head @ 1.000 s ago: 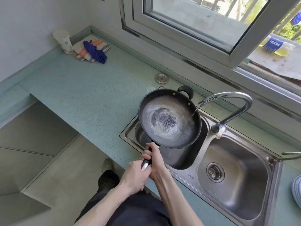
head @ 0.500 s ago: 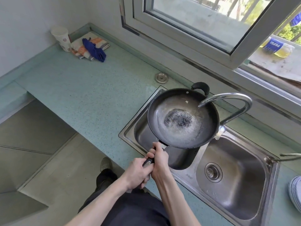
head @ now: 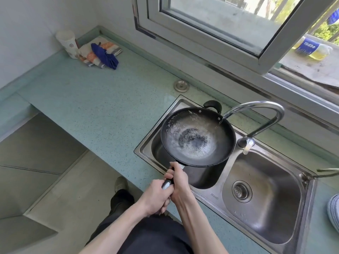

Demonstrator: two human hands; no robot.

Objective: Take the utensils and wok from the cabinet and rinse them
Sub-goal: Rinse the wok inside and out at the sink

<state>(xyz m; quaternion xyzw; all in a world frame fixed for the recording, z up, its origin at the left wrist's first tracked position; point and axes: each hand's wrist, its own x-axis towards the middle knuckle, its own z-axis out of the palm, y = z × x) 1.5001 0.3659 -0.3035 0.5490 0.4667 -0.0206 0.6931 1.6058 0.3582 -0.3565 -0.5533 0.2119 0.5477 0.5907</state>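
While water runs from the curved chrome faucet [head: 256, 114] onto its far right rim, the black wok [head: 198, 136] is held above the left basin of the stainless double sink [head: 310, 208], water splashing and pooling across its inside. Both hands grip the wok's long handle [head: 167, 184]: the right hand [head: 178, 182] wraps it nearer the pan, and the left hand [head: 156, 197] is curled round its end, just behind. On the pale green countertop [head: 91, 99], well apart in the far corner, lie a paper cup [head: 68, 44], a folded cloth [head: 97, 54] and a blue rag [head: 105, 55].
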